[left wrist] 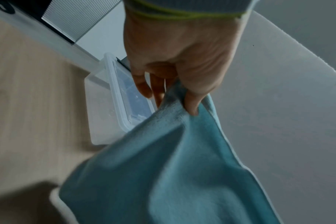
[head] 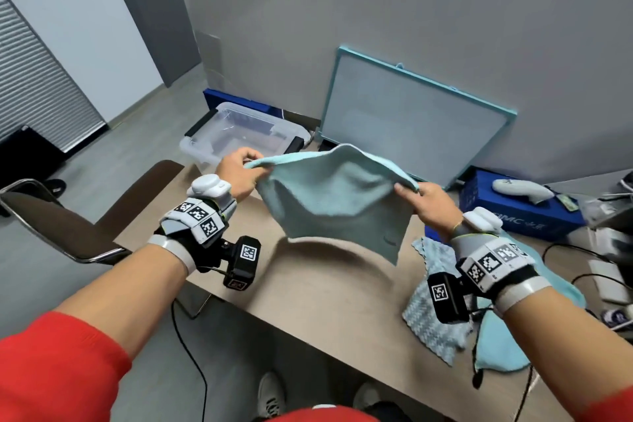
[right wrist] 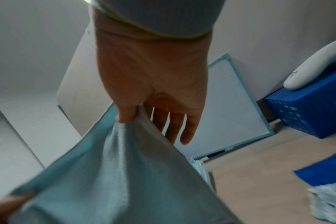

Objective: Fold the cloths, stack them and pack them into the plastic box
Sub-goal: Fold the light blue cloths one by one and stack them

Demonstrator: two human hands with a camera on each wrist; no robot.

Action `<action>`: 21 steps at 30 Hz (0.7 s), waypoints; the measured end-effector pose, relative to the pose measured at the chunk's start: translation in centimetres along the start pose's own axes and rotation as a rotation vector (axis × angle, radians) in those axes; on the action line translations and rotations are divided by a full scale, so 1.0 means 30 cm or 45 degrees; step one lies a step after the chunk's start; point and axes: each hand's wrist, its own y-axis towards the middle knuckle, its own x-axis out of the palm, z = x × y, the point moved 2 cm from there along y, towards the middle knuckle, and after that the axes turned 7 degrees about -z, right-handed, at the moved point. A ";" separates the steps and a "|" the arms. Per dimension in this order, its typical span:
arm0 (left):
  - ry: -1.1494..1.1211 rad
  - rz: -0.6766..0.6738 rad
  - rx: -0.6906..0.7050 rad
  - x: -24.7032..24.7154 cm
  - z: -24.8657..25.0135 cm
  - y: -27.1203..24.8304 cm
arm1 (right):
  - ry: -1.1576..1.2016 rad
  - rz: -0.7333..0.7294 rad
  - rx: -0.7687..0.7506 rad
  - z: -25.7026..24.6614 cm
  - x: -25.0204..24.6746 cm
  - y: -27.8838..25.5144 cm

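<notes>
Both hands pinch the top corners of a light blue cloth [head: 337, 197], left hand [head: 236, 175] and right hand [head: 430, 207] spread level, so it hangs above the bench [head: 318, 288], the plastic box [head: 239, 135] nearer the left.

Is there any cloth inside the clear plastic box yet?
No, the clear plastic box holds nothing; both hands hold the light blue cloth up above the table.

My left hand [left wrist: 182, 60] reaches down from twelve o'clock, thumb and fingers pinching a corner of the teal cloth [left wrist: 163, 174], which drapes toward six o'clock. At nine o'clock of my fingers [left wrist: 144, 86] sits the clear plastic box [left wrist: 113, 94] on the pale bench [left wrist: 29, 106].
</notes>
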 end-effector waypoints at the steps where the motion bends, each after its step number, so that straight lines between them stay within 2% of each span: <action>1: -0.041 0.030 0.007 -0.011 -0.004 0.000 | 0.130 0.027 -0.045 0.000 -0.009 0.003; 5: -0.159 0.059 0.070 -0.032 -0.022 -0.016 | 0.435 0.098 -0.066 -0.017 -0.018 -0.014; 7: -0.223 0.065 0.089 -0.039 -0.040 -0.021 | 0.509 0.089 -0.027 -0.024 -0.003 -0.017; 9: -0.324 -0.007 0.082 -0.047 -0.054 -0.024 | 0.567 0.006 0.016 -0.031 0.015 -0.027; 12: -0.385 -0.194 -0.030 -0.060 -0.067 -0.035 | 0.591 -0.088 0.063 -0.024 0.032 -0.052; 16: -0.355 -0.384 -0.299 -0.066 -0.083 -0.048 | 0.685 -0.155 0.127 -0.012 0.079 -0.086; 21: -0.234 -0.416 -0.437 -0.031 -0.131 -0.001 | 0.699 -0.132 0.268 0.046 0.127 -0.077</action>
